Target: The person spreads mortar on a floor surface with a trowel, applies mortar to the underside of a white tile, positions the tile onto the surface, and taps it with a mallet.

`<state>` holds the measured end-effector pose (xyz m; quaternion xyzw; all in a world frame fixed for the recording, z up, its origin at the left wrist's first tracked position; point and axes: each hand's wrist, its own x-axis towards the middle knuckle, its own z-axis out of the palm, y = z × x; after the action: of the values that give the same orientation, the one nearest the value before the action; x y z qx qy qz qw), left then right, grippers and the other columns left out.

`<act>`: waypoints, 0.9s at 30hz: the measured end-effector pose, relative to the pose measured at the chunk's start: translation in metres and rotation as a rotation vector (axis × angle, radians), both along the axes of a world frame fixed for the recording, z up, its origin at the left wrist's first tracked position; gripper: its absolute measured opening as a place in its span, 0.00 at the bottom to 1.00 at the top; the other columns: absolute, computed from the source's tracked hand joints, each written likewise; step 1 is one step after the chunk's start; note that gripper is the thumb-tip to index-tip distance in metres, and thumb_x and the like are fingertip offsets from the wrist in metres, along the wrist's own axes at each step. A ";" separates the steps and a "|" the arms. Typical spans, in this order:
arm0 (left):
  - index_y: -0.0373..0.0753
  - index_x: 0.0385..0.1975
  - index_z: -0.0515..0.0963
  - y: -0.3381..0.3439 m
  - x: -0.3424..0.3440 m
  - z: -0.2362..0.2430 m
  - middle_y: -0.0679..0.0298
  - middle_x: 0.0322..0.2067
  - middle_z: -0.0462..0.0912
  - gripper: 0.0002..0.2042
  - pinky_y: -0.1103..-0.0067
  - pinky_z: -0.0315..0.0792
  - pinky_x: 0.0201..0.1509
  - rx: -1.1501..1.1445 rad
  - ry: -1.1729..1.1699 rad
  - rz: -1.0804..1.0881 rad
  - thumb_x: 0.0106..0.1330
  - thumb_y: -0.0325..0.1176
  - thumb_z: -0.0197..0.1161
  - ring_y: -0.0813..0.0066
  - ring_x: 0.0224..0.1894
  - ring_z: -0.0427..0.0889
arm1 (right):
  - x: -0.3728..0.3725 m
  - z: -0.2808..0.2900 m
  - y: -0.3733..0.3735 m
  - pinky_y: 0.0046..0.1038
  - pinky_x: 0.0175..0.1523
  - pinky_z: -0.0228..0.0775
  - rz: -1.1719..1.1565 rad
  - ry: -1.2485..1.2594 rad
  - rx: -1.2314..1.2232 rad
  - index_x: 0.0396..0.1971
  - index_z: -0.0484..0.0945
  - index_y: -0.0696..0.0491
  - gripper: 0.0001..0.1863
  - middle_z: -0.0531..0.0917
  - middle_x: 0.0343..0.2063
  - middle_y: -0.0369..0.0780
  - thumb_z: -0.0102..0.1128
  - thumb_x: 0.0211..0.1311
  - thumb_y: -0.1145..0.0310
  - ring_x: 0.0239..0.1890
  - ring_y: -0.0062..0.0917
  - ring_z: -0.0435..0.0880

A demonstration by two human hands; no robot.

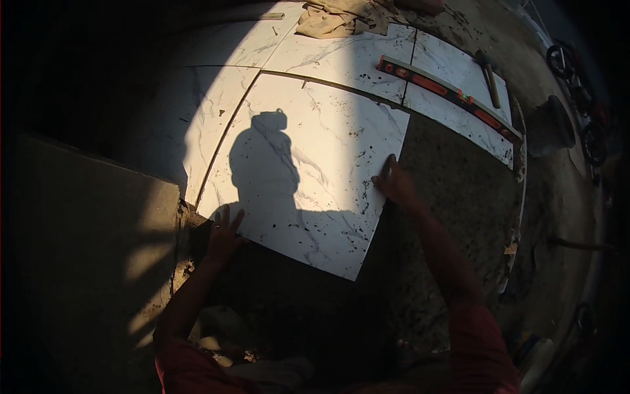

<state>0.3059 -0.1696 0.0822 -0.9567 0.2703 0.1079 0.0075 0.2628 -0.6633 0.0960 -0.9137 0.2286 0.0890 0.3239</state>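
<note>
Red sleeves [482, 348] lay nearest; left hand [224, 241], fingers spread, and right hand [398, 186], fingers parted, touched a tile [328, 131]; uneven pressure risked tilting it.

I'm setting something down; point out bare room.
Bare: the dark ground bordered by the center tile and upper-right tile; the center tile's speckled middle, between left hand and right hand. Crowded: the upper-right tile, bearing spirit level and hammer.

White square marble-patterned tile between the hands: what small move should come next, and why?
Perhaps nudge the tile toward the white marbled tiles beyond: a dark gap shows along its far edge, with the left hand by its near-left corner and the right hand at its right edge.
</note>
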 end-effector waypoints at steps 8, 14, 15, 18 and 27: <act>0.56 0.68 0.55 0.010 0.006 -0.010 0.42 0.66 0.51 0.45 0.51 0.59 0.63 -0.039 -0.113 -0.102 0.47 0.51 0.71 0.33 0.65 0.55 | -0.003 -0.007 -0.005 0.39 0.54 0.72 -0.014 -0.147 0.045 0.63 0.55 0.64 0.46 0.77 0.48 0.58 0.67 0.49 0.58 0.50 0.48 0.79; 0.57 0.68 0.54 0.013 0.004 -0.011 0.43 0.66 0.52 0.47 0.52 0.60 0.63 -0.043 -0.155 -0.138 0.45 0.51 0.72 0.35 0.65 0.56 | 0.001 -0.006 -0.004 0.35 0.52 0.74 -0.032 -0.158 0.097 0.62 0.59 0.64 0.44 0.78 0.46 0.56 0.67 0.47 0.59 0.48 0.43 0.81; 0.57 0.68 0.54 0.012 0.004 -0.010 0.43 0.66 0.52 0.47 0.53 0.60 0.63 -0.034 -0.155 -0.134 0.45 0.51 0.72 0.35 0.65 0.56 | 0.000 -0.008 -0.005 0.35 0.51 0.74 -0.033 -0.164 0.104 0.62 0.59 0.65 0.44 0.79 0.46 0.56 0.67 0.47 0.59 0.48 0.43 0.81; 0.56 0.68 0.54 0.006 0.005 -0.008 0.44 0.65 0.53 0.47 0.53 0.60 0.64 -0.021 -0.135 -0.117 0.46 0.51 0.71 0.35 0.65 0.56 | -0.001 -0.017 -0.012 0.35 0.51 0.74 -0.035 -0.189 0.097 0.62 0.58 0.65 0.45 0.79 0.45 0.56 0.68 0.47 0.59 0.47 0.42 0.81; 0.48 0.68 0.53 -0.039 0.031 0.049 0.45 0.67 0.51 0.44 0.56 0.51 0.69 -0.009 0.153 -0.038 0.54 0.60 0.62 0.43 0.68 0.53 | 0.000 -0.025 -0.016 0.36 0.54 0.72 0.026 -0.149 0.034 0.63 0.57 0.65 0.45 0.77 0.48 0.58 0.67 0.49 0.57 0.50 0.46 0.79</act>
<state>0.3368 -0.2083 0.1309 -0.9404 0.2887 0.1791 -0.0155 0.2624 -0.6793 0.0712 -0.9151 0.1904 0.0290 0.3542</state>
